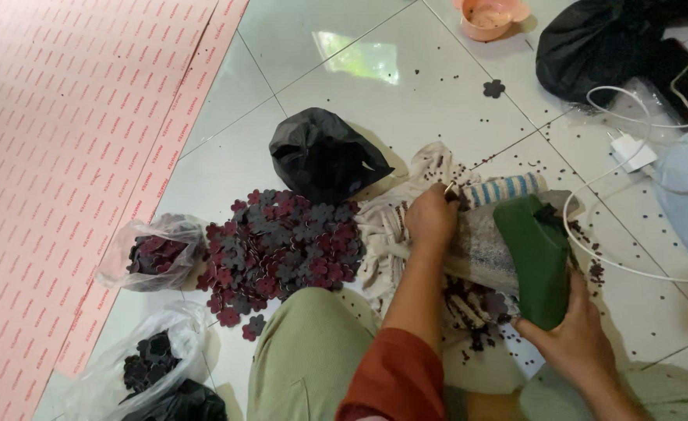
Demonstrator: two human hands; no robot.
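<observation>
My left hand (431, 220) is closed in a fist on a white cloth (383, 234), and a small metal tool (448, 188) sticks out of its top. It presses down on a grey sheet (480, 251) lying over the cloth. My right hand (574, 339) grips the lower end of a dark green block (537, 261), held tilted just right of the left hand. A blue-and-white striped piece (504, 189) lies behind the fist. A pile of maroon and grey flower-shaped cutouts (281, 243) lies to the left of the cloth.
Two clear plastic bags (157, 253) (145, 366) of cutouts sit at the left by a pink sheet (63, 156). A black bag (320, 156) stands behind the pile. A pink bowl (488, 15), another black bag (601, 43) and a white charger (632, 148) with cable lie at the right.
</observation>
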